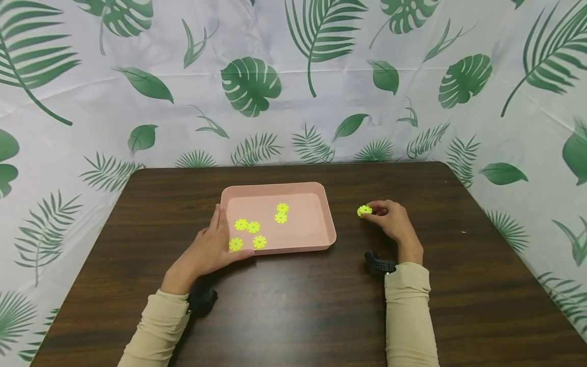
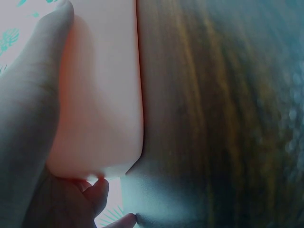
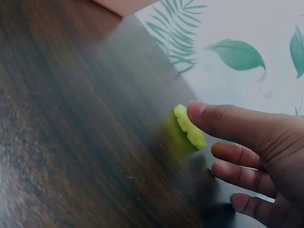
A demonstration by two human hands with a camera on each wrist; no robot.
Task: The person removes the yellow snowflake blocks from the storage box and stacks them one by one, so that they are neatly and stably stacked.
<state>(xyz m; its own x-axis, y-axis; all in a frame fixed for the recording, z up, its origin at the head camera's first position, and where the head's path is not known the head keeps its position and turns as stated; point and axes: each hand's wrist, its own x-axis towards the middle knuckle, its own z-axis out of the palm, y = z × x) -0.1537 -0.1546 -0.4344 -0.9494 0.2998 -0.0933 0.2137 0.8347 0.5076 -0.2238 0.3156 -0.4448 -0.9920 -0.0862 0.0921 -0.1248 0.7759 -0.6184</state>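
Note:
A shallow pink tray (image 1: 302,229) lies on the table, with several yellow notched discs (image 1: 259,242) inside it, mostly toward its left half. My left hand (image 1: 207,251) holds the tray's near left corner, thumb along the front wall and fingers along the left side. The left wrist view shows the tray's outer wall (image 2: 104,95) beside the thumb. To the right of the tray, my right hand (image 1: 393,220) pinches a yellow notched disc (image 1: 364,210) close over the table. In the right wrist view that disc (image 3: 189,127) stands edge-on at the thumb tip.
The dark wood-grain table (image 1: 298,306) ends at a back edge just behind the tray. White cloth (image 1: 321,112) printed with green leaves hangs behind and at both sides. Black wrist devices (image 1: 380,263) sit at both cuffs.

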